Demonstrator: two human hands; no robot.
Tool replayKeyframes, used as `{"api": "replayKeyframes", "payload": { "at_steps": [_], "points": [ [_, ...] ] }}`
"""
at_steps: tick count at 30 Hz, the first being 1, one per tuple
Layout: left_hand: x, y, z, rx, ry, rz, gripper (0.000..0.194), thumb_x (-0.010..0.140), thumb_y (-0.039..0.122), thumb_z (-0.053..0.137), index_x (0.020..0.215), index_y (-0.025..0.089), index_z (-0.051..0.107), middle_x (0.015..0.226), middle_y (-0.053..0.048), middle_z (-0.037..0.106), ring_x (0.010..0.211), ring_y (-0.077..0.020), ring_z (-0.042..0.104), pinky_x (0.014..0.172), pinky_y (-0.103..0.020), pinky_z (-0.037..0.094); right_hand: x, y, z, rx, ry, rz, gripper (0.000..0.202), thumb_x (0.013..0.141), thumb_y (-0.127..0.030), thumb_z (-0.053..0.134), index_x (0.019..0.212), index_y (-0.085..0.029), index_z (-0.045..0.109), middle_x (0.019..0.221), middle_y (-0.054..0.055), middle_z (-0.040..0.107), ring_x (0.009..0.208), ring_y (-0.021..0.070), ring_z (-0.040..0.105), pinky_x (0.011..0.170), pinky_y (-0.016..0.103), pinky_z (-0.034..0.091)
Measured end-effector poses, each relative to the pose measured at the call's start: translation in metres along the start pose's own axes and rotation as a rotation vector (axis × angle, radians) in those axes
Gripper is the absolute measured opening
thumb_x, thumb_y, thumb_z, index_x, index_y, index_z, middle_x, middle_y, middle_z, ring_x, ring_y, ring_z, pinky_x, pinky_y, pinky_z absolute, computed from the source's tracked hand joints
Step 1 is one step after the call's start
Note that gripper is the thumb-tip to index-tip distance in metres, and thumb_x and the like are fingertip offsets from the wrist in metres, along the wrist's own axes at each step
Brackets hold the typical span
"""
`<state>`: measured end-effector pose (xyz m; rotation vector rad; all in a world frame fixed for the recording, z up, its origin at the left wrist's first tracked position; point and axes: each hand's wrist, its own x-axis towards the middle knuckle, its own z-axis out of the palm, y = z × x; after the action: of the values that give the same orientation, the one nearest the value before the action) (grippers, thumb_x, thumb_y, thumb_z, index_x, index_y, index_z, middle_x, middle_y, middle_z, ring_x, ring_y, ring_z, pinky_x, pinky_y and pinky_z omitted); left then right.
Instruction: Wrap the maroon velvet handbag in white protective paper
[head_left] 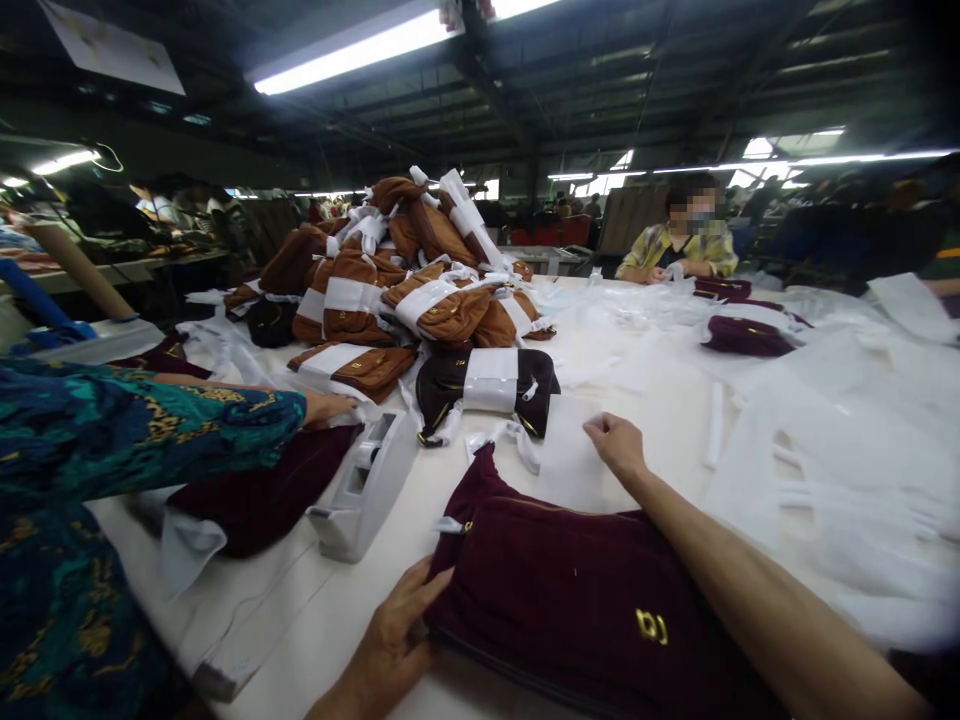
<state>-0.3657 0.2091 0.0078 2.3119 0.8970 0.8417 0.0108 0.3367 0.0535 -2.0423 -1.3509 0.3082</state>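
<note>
Dark ceiling [675,60], tube lights [352,52] (lit), white table [660,390].

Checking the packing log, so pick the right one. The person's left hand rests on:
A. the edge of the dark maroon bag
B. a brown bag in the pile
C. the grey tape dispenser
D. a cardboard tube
A: the left hand lies on the near left edge of the dark maroon bag, while the grey tape dispenser stands apart beyond it, untouched by that hand.

A dark maroon velvet bag [585,590] lies flat on the white table, gold logo showing, beside a white sheet of wrapping paper [570,460] spread flat past its top edge.
</note>
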Motion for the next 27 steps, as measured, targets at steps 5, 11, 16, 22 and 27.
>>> {"api": "replayKeyframes", "payload": {
  "at_steps": [5, 11, 16, 22, 27],
  "points": [
    [0.042, 0.032, -0.014, 0.166, 0.168, 0.081, 0.061, 0.072, 0.011, 0.040, 0.132, 0.021, 0.030, 0.137, -0.010, 0.029, 0.125, -0.0280, 0.030, 0.101, -0.046, 0.031, 0.003, 0.012, 0.000, -0.029, 0.025, -0.092, 0.016, 0.073, -0.033, 0.050, 0.069, -0.020, 0.058, 0.068, 0.001, 0.060, 0.068, 0.0169, 0.054, 0.064, 0.026, 0.037],
    [0.132, 0.093, -0.066, 0.209, -0.298, 0.301, 0.060, 0.072, 0.019, 0.047, 0.129, 0.028, 0.035, 0.132, -0.004, 0.040, 0.120, -0.0255, 0.039, 0.101, -0.047, 0.028, 0.000, 0.021, -0.004, -0.094, 0.010, -0.109, 0.017, 0.075, -0.032, 0.049, 0.067, -0.020, 0.058, 0.065, 0.000, 0.061, 0.065, 0.0159, 0.054, 0.061, 0.025, 0.037],
    [0.198, 0.096, -0.008, 0.171, -0.309, 0.198, 0.042, 0.084, 0.039, 0.040, 0.119, 0.019, 0.050, 0.117, -0.010, 0.054, 0.108, -0.0265, 0.049, 0.093, -0.041, 0.035, 0.003, 0.016, -0.003, -0.106, -0.040, -0.101, 0.018, 0.078, -0.033, 0.048, 0.071, -0.020, 0.058, 0.071, 0.001, 0.061, 0.069, 0.0154, 0.054, 0.064, 0.025, 0.037],
    [0.223, 0.063, 0.067, 0.011, -0.796, 0.064, 0.052, 0.084, 0.052, 0.029, 0.074, 0.020, 0.068, 0.064, -0.003, 0.064, 0.055, -0.0158, 0.056, 0.053, -0.022, 0.038, 0.010, 0.005, 0.003, -0.166, -0.081, -0.081, 0.022, 0.083, -0.035, 0.048, 0.078, -0.015, 0.057, 0.074, 0.001, 0.059, 0.071, 0.0131, 0.055, 0.068, 0.030, 0.043],
    [0.221, 0.049, 0.068, -0.035, -0.972, 0.007, 0.057, 0.076, 0.065, 0.035, 0.078, 0.018, 0.068, 0.069, -0.003, 0.065, 0.059, -0.0160, 0.056, 0.052, -0.021, 0.037, 0.015, -0.002, 0.019, -0.217, -0.084, -0.052, 0.027, 0.084, -0.040, 0.047, 0.081, -0.015, 0.058, 0.080, 0.002, 0.060, 0.073, 0.0126, 0.056, 0.070, 0.031, 0.045]
  ]
}}
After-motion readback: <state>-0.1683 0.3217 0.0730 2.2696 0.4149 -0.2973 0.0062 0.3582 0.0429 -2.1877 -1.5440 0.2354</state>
